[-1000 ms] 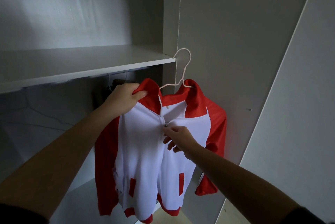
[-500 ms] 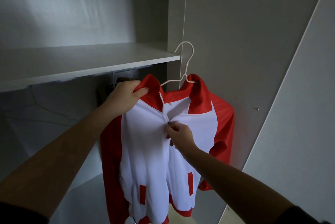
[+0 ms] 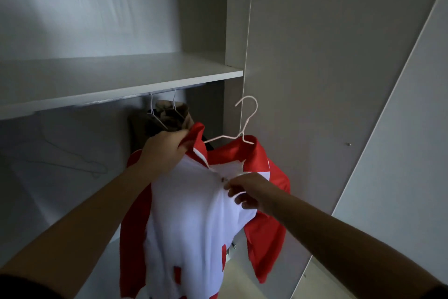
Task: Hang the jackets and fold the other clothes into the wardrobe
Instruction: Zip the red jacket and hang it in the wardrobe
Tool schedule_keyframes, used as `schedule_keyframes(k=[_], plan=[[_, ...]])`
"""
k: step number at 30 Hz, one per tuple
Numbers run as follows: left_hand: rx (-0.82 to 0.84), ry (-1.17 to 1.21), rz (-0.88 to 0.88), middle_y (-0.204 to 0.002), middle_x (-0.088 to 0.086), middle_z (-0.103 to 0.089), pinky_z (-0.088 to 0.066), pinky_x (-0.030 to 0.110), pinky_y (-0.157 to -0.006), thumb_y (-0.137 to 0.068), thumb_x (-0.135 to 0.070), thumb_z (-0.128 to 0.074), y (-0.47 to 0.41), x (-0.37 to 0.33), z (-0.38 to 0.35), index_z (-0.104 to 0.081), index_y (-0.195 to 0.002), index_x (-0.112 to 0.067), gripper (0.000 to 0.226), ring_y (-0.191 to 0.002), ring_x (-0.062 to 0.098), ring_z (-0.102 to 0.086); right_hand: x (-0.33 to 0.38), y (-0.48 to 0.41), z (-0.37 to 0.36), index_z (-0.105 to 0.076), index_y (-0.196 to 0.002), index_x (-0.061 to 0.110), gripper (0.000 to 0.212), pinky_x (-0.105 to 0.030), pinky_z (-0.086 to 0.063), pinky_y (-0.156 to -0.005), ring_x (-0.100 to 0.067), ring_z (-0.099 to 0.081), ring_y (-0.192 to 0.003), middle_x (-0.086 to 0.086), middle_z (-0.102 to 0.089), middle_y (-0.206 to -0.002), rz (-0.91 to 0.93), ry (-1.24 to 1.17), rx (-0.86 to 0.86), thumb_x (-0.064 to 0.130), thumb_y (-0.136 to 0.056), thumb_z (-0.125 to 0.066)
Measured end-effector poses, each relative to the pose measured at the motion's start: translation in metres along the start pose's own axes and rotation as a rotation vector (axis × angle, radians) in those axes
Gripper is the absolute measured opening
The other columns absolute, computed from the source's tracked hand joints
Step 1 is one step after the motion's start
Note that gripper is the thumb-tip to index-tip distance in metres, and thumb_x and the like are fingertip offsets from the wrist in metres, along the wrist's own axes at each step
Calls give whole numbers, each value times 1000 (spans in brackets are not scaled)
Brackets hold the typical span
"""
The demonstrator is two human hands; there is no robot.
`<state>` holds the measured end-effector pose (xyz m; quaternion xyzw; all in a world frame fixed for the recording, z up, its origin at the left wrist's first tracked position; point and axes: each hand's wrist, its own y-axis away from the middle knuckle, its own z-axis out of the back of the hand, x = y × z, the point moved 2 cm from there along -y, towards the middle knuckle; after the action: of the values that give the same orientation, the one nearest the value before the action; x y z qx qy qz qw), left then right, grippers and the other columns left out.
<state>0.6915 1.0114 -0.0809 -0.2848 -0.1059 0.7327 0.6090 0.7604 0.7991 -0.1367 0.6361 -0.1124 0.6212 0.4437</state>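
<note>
Jacket (image 3: 194, 214), on its hanger (image 3: 232, 134), hangs in front of the open wardrobe (image 3: 116, 75). My left hand (image 3: 164, 151) grips the collar; my right hand (image 3: 252, 192) pinches the zip. Hanging step: next, I'd say, hook it onto the rail under the shelf.

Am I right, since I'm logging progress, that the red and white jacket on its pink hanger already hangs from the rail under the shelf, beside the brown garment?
Not quite. The head view shows the red and white jacket on its pink hanger, but the hook is free in the air, not on the rail. The left hand holds its collar; the right hand pinches the zipper. Only the brown garment hangs under the shelf.
</note>
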Motion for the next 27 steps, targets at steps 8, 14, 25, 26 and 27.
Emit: schedule_keyframes(k=[8, 14, 25, 26, 27], plan=[[48, 198, 95, -74, 7, -62, -38, 25, -61, -95, -21, -56, 14, 48, 13, -63, -86, -6, 18, -68, 23, -56, 34, -11, 54, -56, -115, 14, 30, -37, -44, -89, -22, -55, -105, -3, -56, -112, 631, 693, -684, 28, -89, -61], [-22, 286, 97, -68, -2, -64, -43, 28, -61, -96, -23, -56, 12, 84, 15, -63, -82, -19, 16, -65, 11, -60, 75, -40, 35, -64, -110, 5, 26, -36, -50, -89, -23, -64, -91, -10, -69, -99, 588, 652, -110, 25, -97, -54], [-86, 676, 753, -106, 1, -61, -43, 21, -80, -102, -25, -40, 6, 179, -38, -64, -96, -24, 25, -89, 12, -58, 78, -138, -56, -63, -97, -8, 26, -43, -49, -79, -26, -59, -79, -27, -65, -94, 513, 454, 37, 17, -96, -56], [-63, 670, 777, -110, -1, -59, -42, 21, -81, -102, -28, -39, 5, 189, -44, -63, -104, -21, 25, -93, 11, -57, 77, -148, -61, -62, -96, -10, 28, -42, -49, -77, -26, -59, -79, -28, -65, -94, 500, 453, 18, 17, -96, -56], [-55, 697, 795, -109, -3, -60, -42, 21, -80, -101, -34, -40, 3, 197, -49, -61, -110, -17, 28, -95, 10, -57, 77, -158, -65, -62, -96, -10, 29, -41, -48, -75, -26, -58, -78, -29, -64, -94, 482, 442, 1, 17, -96, -56]])
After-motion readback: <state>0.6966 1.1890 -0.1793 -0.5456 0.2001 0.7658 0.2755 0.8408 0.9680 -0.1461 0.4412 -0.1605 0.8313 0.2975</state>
